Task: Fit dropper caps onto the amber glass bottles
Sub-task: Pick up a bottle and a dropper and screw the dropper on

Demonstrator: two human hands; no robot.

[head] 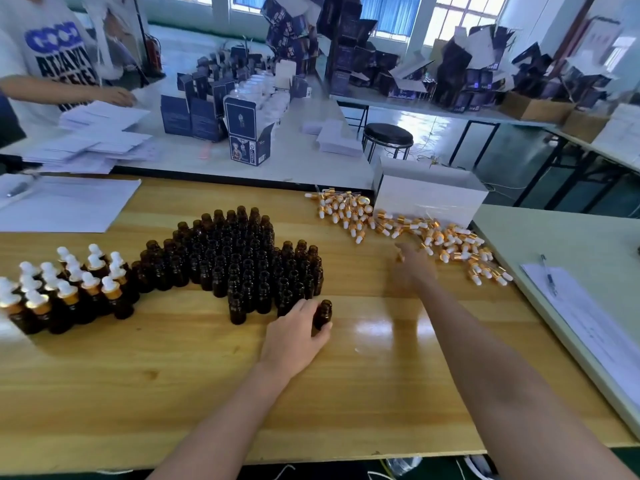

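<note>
Far left of the grip: a block of capped bottles (pixel 62 289), all upright, with white bulbs and gold collars on top. Behind the block, paper sheets (pixel 69 206) lie flat on the wooden table (pixel 207 393).

Left of the grip, touching the capped block: a dense cluster of uncapped amber bottles (pixel 242 261). Each stands upright, long axis vertical, open mouth up. The nearest ones stand just beside the knuckles of the gripping hand.

Grip: the left hand (pixel 294 330) holds one amber bottle (pixel 322 313). The fingers curl round its far side and the thumb presses low on the near side. The bottle stands on the table at the right front edge of the cluster, long axis vertical, open neck pointing up.

Right of the grip: the right hand (pixel 412 268) is motion-blurred, the arm stretched out over the table, fingertips at the near edge of the cap heap. Whether its fingers are spread or pinching something cannot be told through the blur.

Further right and behind: loose dropper caps (pixel 446 240) in a scattered heap, lying on their sides at mixed headings, with white bulbs and gold collars. A white box (pixel 429 199) stands just behind the heap.

Far right: a pen (pixel 549 275) lies on a printed sheet on the adjoining pale table.
</note>
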